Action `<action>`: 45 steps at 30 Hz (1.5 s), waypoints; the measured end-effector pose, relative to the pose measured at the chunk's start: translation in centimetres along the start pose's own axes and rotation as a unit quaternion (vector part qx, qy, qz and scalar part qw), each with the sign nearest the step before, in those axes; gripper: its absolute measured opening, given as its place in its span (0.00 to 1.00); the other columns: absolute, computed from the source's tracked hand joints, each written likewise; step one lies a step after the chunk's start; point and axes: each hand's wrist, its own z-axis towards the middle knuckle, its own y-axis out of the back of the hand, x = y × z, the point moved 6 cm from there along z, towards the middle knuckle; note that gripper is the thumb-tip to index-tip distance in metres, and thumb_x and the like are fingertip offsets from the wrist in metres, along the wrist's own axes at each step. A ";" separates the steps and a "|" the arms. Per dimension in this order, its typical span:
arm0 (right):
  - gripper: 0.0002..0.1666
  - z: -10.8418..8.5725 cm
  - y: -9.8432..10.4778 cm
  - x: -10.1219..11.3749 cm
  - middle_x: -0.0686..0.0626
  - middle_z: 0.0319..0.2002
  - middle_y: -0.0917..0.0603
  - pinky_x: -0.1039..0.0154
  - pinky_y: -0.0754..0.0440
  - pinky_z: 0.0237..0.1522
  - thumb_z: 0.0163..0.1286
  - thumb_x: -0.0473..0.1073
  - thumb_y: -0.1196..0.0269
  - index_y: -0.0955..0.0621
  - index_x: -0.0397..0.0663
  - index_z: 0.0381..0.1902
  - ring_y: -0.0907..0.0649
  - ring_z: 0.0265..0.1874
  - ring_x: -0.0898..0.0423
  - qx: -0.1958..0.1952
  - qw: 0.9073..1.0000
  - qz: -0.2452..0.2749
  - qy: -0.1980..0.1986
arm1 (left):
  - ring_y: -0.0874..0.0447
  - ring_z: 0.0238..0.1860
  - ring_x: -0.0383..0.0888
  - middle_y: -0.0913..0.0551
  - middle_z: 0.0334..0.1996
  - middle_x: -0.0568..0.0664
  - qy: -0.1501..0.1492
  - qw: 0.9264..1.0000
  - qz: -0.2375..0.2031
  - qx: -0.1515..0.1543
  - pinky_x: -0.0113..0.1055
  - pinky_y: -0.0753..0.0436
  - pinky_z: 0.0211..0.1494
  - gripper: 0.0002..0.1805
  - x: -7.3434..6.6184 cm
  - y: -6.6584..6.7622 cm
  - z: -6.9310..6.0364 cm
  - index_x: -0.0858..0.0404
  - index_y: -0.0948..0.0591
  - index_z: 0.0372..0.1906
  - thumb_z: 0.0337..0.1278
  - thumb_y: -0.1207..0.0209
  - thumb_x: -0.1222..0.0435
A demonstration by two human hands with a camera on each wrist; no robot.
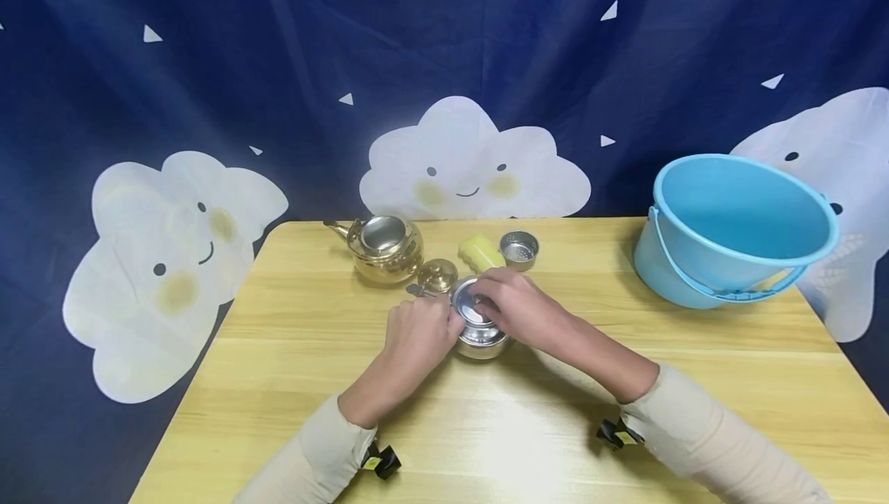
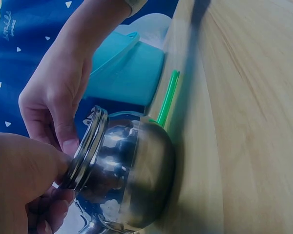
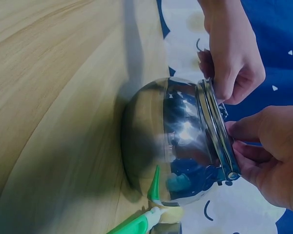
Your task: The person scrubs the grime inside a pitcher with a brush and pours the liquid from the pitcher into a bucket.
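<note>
- The silver pot (image 1: 481,343) is standing upright on the table (image 1: 278,365), near its middle, directly in front of the person.
- The silver lid (image 1: 467,311) is lying over that pot's mouth; I cannot tell whether it is fully seated.
- The left hand (image 1: 419,336) is holding the pot's left side at the rim, its thumb and curled fingers being clamped there.
- The right hand (image 1: 522,305) is gripping the silver lid from the right, thumb and bent fingertips clamping on it; I cannot tell whether the knob itself is being pinched.
- The gold lid (image 1: 437,275) is resting just beyond the left hand.
- The gold pot (image 1: 390,266) is standing upright and uncovered beyond the gold lid, its spout pointing left.
- The brush (image 1: 479,252) is lying behind the silver pot, its yellow head showing between the gold lid and the strainer, its green handle (image 2: 169,98) showing in the 2 wrist views.
- The strainer (image 1: 519,251) is standing open side up, just beside the brush.
- The blue bucket (image 1: 663,268) is standing well apart at the far right, its handle hanging down toward the person.
- 2 pale sleeves (image 1: 722,434) are covering the forearms.
- A dark blue curtain (image 1: 208,95) is hanging behind everything, showing 2 smiling clouds (image 1: 458,149) and white triangles.
</note>
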 end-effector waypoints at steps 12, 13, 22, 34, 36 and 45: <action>0.13 -0.1 0.4 0.1 0.43 0.44 0.11 0.60 0.11 0.50 0.61 0.30 0.28 0.12 0.41 0.45 0.11 0.47 0.49 -0.012 1.000 -0.010 0.003 | 0.43 0.11 0.39 0.35 0.09 0.42 0.005 1.000 0.001 -0.012 0.31 0.45 0.13 0.21 -0.1 -0.1 -0.1 0.54 0.32 0.14 0.58 0.38 0.59; 0.13 -0.1 0.4 0.1 0.43 0.44 0.10 0.60 0.11 0.50 0.62 0.30 0.29 0.12 0.41 0.45 0.11 0.47 0.48 -0.014 1.000 -0.009 0.003 | 0.42 0.11 0.39 0.35 0.09 0.43 0.006 1.000 0.000 -0.013 0.31 0.44 0.14 0.21 -0.1 -0.1 -0.2 0.54 0.32 0.14 0.58 0.38 0.59; 0.12 -0.2 0.7 0.1 0.42 0.45 0.10 0.60 0.11 0.49 0.62 0.31 0.29 0.12 0.38 0.45 0.11 0.47 0.47 -0.027 1.000 0.007 -0.009 | 0.42 0.11 0.39 0.34 0.09 0.43 0.008 1.000 -0.003 -0.007 0.31 0.43 0.13 0.22 -0.1 -0.1 -0.2 0.54 0.32 0.14 0.60 0.37 0.57; 0.14 -0.3 1.9 -0.5 0.41 0.50 0.12 0.54 0.11 0.52 0.64 0.34 0.28 0.12 0.41 0.48 0.12 0.52 0.45 -0.029 0.998 0.018 -0.058 | 0.43 0.11 0.37 0.38 0.08 0.40 0.015 1.000 -0.020 0.011 0.29 0.44 0.14 0.21 -0.1 -0.2 -0.1 0.52 0.35 0.13 0.56 0.38 0.62; 0.14 -0.4 2.1 -0.7 0.42 0.49 0.12 0.55 0.11 0.51 0.64 0.34 0.28 0.12 0.41 0.49 0.12 0.50 0.46 -0.032 0.997 0.019 -0.061 | 0.43 0.11 0.38 0.38 0.08 0.40 0.015 1.000 -0.020 0.010 0.29 0.44 0.14 0.21 -0.1 -0.2 -0.1 0.52 0.35 0.13 0.56 0.39 0.62; 0.12 -1.0 3.3 -1.8 0.40 0.48 0.12 0.52 0.11 0.51 0.62 0.32 0.27 0.12 0.38 0.45 0.11 0.50 0.43 -0.081 0.994 0.010 -0.066 | 0.44 0.11 0.38 0.40 0.08 0.40 0.013 1.000 -0.023 -0.003 0.30 0.45 0.14 0.21 -0.2 -0.1 -0.1 0.53 0.36 0.12 0.54 0.39 0.64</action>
